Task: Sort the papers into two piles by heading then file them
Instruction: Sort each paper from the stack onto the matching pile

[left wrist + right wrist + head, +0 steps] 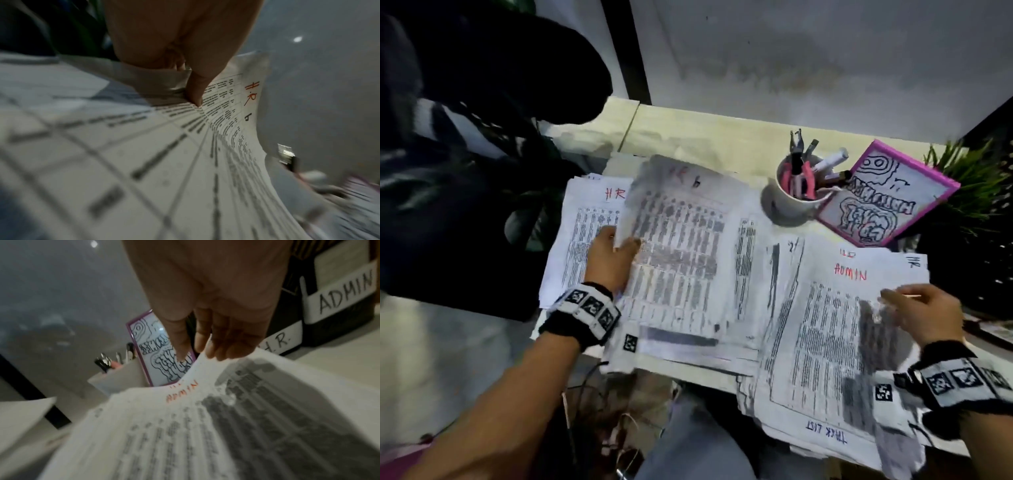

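A printed sheet headed "HR 6" (681,240) is lifted and blurred over the left pile, whose top page reads HR (585,222). My left hand (625,245) pinches that sheet's left edge. In the left wrist view my thumb (195,95) presses on the HR sheet (236,123). On the right lies a stack topped by a sheet headed ADMIN (825,325). My right hand (890,298) grips its upper right corner. The right wrist view shows my fingers (213,350) and thumb around the corner of the ADMIN sheet (185,426), which is raised.
A white mug (796,202) of pens and pliers and a pink-framed drawing board (887,195) stand behind the papers. Black file boxes labelled ADMIN (339,293) and H.R. (283,342) stand at the right, near a green plant (969,178). A dark bulky object (465,171) fills the left.
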### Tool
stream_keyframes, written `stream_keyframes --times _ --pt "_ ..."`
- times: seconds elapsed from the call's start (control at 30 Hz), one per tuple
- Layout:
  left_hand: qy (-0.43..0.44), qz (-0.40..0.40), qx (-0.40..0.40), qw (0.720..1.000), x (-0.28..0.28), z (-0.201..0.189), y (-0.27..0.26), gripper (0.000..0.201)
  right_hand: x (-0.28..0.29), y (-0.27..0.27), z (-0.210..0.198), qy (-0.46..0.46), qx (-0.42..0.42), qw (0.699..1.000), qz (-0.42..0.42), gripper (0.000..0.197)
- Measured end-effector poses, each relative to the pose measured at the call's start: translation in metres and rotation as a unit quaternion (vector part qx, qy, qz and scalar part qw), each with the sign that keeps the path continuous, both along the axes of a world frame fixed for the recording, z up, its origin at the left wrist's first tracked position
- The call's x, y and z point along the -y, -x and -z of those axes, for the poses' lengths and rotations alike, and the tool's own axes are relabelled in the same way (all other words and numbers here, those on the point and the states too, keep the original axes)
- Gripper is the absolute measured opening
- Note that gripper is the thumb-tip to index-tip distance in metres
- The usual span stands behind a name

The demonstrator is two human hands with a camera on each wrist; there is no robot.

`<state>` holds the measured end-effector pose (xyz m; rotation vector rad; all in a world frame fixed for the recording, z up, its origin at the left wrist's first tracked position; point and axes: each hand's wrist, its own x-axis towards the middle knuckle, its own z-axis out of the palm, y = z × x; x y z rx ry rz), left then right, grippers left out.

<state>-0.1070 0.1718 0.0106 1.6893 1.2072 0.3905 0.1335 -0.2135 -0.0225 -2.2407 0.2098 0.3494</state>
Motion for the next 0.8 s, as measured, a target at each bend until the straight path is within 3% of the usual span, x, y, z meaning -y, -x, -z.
stream_keyframes --times 0.1,0.2,0.27,0.37,0.5,0.67,0.8 --pt "-0.027 -0.049 -0.074 0.996 -0.060 0.011 0.039 0.032 0.013 0.006 0.004 0.161 0.004 0.986 0.029 0.033" --pt "-0.044 -0.067 -0.120 0.990 -0.090 0.022 0.057 0.040 0.029 0.011 0.012 0.203 -0.018 0.977 0.057 0.055" --pt "-0.056 -0.064 -0.138 0.987 -0.100 0.030 0.061 0.044 0.040 0.015 0.020 0.225 -0.027 0.972 0.056 0.058" --pt "-0.077 -0.047 -0.175 0.981 -0.111 0.042 0.059 0.046 0.050 0.016 0.027 0.234 -0.042 0.970 0.057 0.035" --pt "-0.106 -0.033 -0.262 0.959 -0.121 0.062 0.055 0.053 0.041 0.019 0.027 0.228 0.000 0.972 0.064 0.035" --pt "-0.022 -0.056 -0.241 0.969 -0.115 0.075 0.043 0.039 0.034 0.022 0.028 0.168 0.042 0.983 0.068 0.037" --pt "-0.132 -0.082 -0.299 0.941 -0.098 0.063 0.018 0.054 0.040 0.016 0.032 0.139 0.063 0.987 0.056 0.025"
